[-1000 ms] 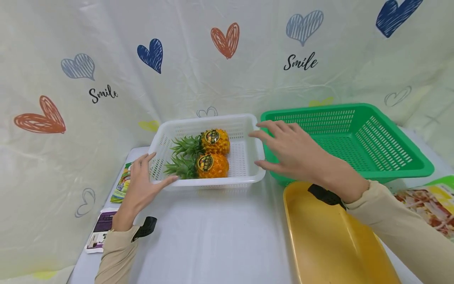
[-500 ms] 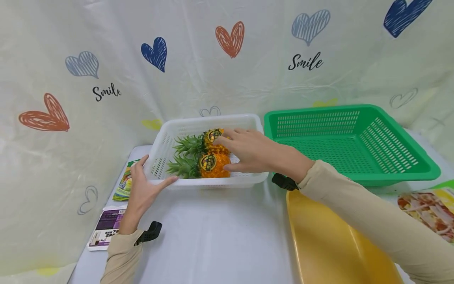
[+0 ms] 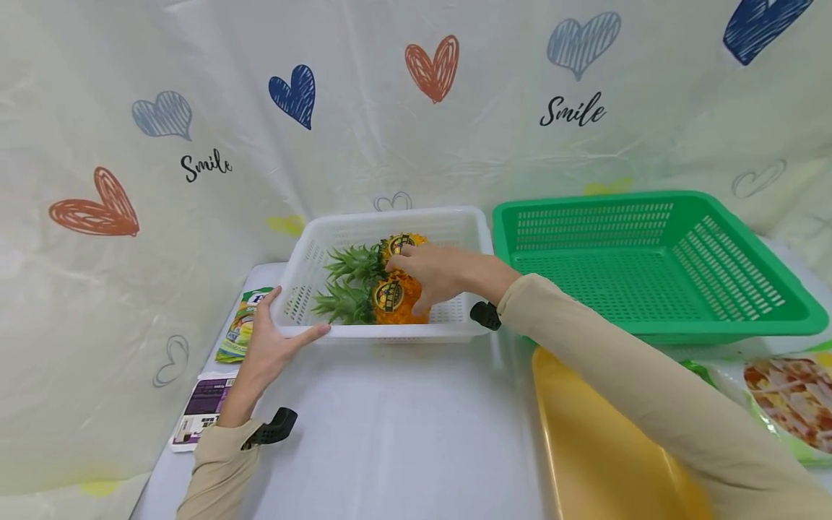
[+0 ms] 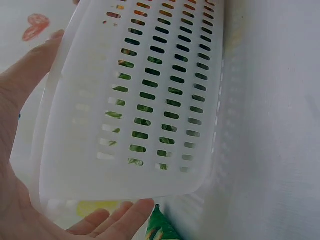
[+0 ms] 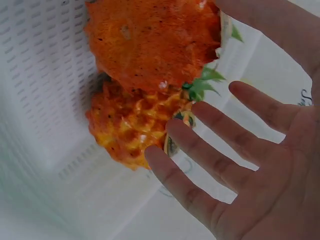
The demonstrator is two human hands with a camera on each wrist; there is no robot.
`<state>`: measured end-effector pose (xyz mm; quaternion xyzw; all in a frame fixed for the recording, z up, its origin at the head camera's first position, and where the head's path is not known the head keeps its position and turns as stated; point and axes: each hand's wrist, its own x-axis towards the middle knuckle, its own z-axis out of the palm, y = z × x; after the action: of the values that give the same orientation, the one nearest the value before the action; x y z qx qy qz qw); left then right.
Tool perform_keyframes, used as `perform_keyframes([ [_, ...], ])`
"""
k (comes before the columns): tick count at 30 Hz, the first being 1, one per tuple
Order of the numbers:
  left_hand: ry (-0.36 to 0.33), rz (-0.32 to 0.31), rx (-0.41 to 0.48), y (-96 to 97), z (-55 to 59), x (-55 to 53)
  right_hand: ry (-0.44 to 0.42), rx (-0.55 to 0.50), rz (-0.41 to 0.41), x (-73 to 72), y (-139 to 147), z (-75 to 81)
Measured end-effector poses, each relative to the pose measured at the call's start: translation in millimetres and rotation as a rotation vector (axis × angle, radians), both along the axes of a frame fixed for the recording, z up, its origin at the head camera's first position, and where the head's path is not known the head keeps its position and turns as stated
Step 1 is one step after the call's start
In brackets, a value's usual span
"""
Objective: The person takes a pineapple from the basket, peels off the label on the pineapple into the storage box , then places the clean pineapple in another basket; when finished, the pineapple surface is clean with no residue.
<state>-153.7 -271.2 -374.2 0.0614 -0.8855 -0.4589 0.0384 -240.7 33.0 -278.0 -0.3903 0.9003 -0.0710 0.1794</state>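
Two orange pineapples, a front one [image 3: 398, 297] and a back one [image 3: 401, 243], lie side by side in a white slatted basket [image 3: 364, 332]. Their green leaves point left, and round dark labels show on both. My right hand [image 3: 437, 273] hovers over the fruit, thumb beside the front pineapple and fingers reaching across toward the back one. In the right wrist view its fingers [image 5: 215, 125] are spread and nearly straight. At the basket's left front corner, my left hand [image 3: 269, 343] rests with the thumb along the front rim and straight fingers against the left side.
Right of the white basket stands a green slatted basket [image 3: 656, 332]. A yellow tub [image 3: 604, 440] sits in front of it, partly under my right sleeve. Food packets lie at the far right [image 3: 789, 397] and left, one green [image 3: 243, 325], one purple and white [image 3: 204, 408].
My right hand has moved left from the white basket's right rim to over the pineapples and lowered toward them. The left hand stays at the corner. The view has shifted slightly.
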Motion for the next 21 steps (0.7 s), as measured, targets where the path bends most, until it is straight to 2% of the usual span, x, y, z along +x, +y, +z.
perform_keyframes([
  [4,-0.017,-0.008,0.025,-0.1,0.5,0.1,-0.042,0.021,-0.012,-4.4,-5.6,-6.1],
  [14,-0.03,-0.02,0.05,0.1,1.3,-1.2,-0.075,0.085,-0.023,-11.4,-20.2,-17.4],
  [21,-0.027,-0.023,0.049,0.7,0.2,-1.0,-0.078,0.17,-0.016,-14.3,-27.8,-14.1],
])
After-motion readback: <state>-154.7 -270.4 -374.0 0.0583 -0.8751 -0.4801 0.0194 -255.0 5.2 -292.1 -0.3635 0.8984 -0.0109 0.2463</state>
